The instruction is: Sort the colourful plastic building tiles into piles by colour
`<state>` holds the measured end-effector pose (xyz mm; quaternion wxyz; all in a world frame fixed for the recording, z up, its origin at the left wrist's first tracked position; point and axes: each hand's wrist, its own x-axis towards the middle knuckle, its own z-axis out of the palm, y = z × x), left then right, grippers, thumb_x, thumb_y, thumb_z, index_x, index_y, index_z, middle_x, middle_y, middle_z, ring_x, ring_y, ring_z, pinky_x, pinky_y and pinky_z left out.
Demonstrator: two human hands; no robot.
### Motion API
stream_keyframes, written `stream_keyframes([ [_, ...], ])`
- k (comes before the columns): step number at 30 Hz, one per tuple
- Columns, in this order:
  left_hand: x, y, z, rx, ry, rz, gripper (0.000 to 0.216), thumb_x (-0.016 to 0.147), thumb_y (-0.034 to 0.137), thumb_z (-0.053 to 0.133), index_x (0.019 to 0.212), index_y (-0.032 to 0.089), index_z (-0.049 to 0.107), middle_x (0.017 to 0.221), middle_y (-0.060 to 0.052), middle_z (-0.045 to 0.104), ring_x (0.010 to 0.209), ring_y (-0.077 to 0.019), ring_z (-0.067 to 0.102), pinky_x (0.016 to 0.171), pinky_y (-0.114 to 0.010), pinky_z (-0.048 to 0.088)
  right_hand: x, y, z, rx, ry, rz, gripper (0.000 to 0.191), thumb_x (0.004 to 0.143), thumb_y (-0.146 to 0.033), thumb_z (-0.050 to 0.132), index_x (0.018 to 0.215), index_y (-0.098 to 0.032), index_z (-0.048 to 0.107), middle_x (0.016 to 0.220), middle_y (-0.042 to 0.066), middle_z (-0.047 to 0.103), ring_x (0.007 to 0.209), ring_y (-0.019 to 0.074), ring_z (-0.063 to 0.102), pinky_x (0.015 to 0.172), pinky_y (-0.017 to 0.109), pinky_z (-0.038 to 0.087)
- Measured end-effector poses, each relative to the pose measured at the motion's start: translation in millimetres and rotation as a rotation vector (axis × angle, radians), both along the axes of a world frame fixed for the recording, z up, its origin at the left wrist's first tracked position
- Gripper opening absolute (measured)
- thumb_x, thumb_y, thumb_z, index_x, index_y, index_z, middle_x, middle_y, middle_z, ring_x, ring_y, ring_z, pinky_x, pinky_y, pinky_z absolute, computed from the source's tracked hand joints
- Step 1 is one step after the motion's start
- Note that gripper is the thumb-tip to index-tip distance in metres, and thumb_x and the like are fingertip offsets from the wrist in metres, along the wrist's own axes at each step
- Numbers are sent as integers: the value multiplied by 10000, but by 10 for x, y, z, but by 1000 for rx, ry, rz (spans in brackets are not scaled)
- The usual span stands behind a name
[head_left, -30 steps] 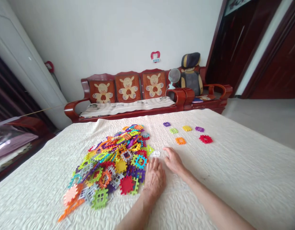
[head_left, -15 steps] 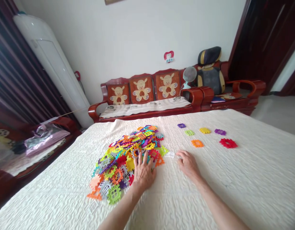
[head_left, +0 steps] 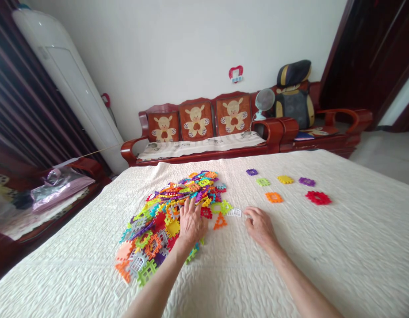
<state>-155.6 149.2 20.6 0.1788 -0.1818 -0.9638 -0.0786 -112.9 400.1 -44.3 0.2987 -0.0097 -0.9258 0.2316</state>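
Observation:
A heap of coloured plastic interlocking pieces (head_left: 164,212) lies on a cream quilted bedspread (head_left: 290,256). My left hand (head_left: 191,223) rests flat on the heap's right side, fingers spread among the pieces. Just right of it lie an orange triangle piece (head_left: 220,222) and a white grid piece (head_left: 235,213). Palm down on the quilt, my right hand (head_left: 260,226) has its fingers loosely curled and its fingertips close to the white piece; nothing shows in it. Apart from the heap lie a purple piece (head_left: 251,172), a green piece (head_left: 263,181), a yellow piece (head_left: 285,179), another purple piece (head_left: 307,181), an orange piece (head_left: 274,197) and a red piece (head_left: 319,197).
A red wooden bench (head_left: 224,132) with bear cushions stands beyond the bed, with a small fan (head_left: 264,100) and a backpack (head_left: 293,95) on it. A tall white air conditioner (head_left: 68,84) stands at the left. A plastic bag (head_left: 60,183) lies on a low table at left.
My left hand has moved left and further onto the heap. The orange triangle now lies bare beside it. My right hand has stayed near the white piece. The camera has shifted slightly.

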Motion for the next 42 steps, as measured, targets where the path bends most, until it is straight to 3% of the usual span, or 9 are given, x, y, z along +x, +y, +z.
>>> stream_keyframes([
  [4,-287,243,38,60,-21,-14,567,851,373,480,1383,184,429,1473,-140,373,1368,-327,292,1085,-488,305,-5,8,-17,3,16,11,296,734,-91,445,915,-150,672,1029,108,672,1012,228,607,930,366,449],
  [8,-369,347,-68,53,-94,-37,644,828,339,515,1437,204,352,1475,-139,365,1354,-362,302,1046,-524,346,-9,15,-26,4,22,15,298,734,-91,445,917,-160,669,1030,101,672,1020,225,606,942,364,445],
  [15,55,266,-216,6,12,-333,527,886,302,461,1405,249,392,1476,-104,357,1383,-363,228,1031,-548,353,-5,11,-24,18,23,18,290,737,-91,442,910,-153,667,1027,106,669,1002,230,609,929,371,449],
  [23,299,1,-227,21,54,-465,425,869,170,451,1273,284,518,1420,-81,435,1367,-325,283,981,-531,409,-9,11,-33,13,28,16,288,735,-90,447,910,-154,667,1029,103,666,1009,228,603,936,373,446],
  [29,242,-238,-137,72,125,-372,217,896,190,439,1063,220,575,1325,-84,520,1281,-275,406,980,-453,425,-6,9,-15,11,16,9,283,725,-87,456,900,-158,666,1024,100,670,984,222,605,918,362,448],
  [35,-8,-415,-126,114,185,-170,198,923,192,389,929,205,587,1039,-79,636,1026,-217,575,880,-376,464,0,-2,-5,12,-8,-4,285,724,-84,461,903,-156,671,1034,96,670,995,217,599,924,347,434],
  [39,-48,-374,-100,67,188,-38,236,884,155,419,976,193,632,1147,-110,625,1153,-275,519,931,-445,440,1,-7,6,14,-26,-15,289,728,-84,464,915,-154,673,1048,95,670,1011,212,592,936,338,421],
  [42,53,-190,-78,71,171,-68,302,883,147,406,1087,193,625,1244,-105,595,1233,-286,470,969,-462,425,6,-10,15,34,-51,-3,331,750,-86,450,991,-156,667,1097,89,664,1045,211,575,954,346,402],
])
